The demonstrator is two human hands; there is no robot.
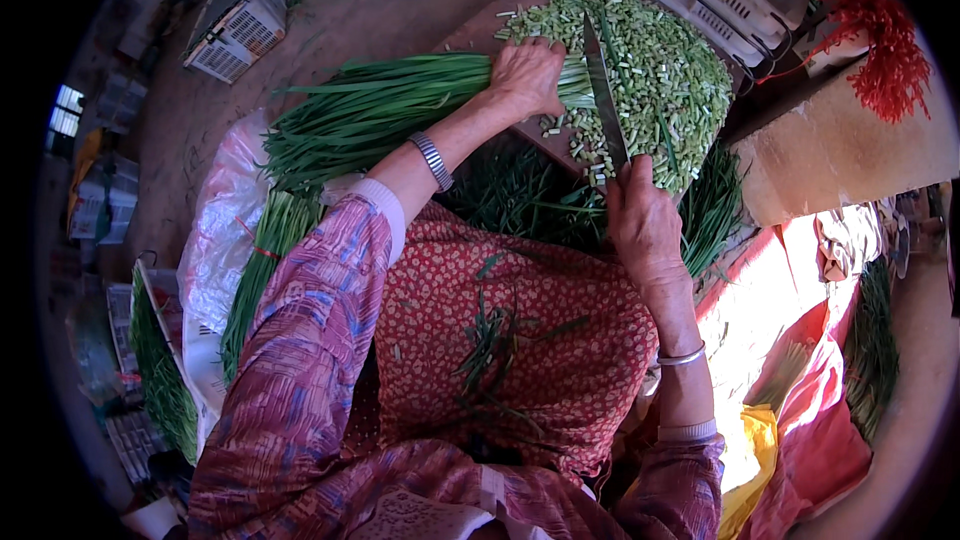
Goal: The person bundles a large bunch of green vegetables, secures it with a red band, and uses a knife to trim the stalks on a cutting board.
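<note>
My left hand (527,77) is closed over the pale stem end of a large bunch of green chives (390,105), pressing it on a low brown board (480,32). The long leaves trail off to the left, past the board's edge. In my right hand (645,220) is the handle of a knife (606,95). Its long blade points away from me and stands against the cut end of the bunch, close to my left fingers. A wide heap of chopped chive stems (670,70) covers the board right of the blade.
Loose green leaves (520,190) lie below the board, above my red flowered apron (500,340). A tied bundle (262,255) rests beside clear plastic (215,230) on the left. White crates (240,25) stand far left and back right. Red ties (885,40) hang above a cardboard box (850,145).
</note>
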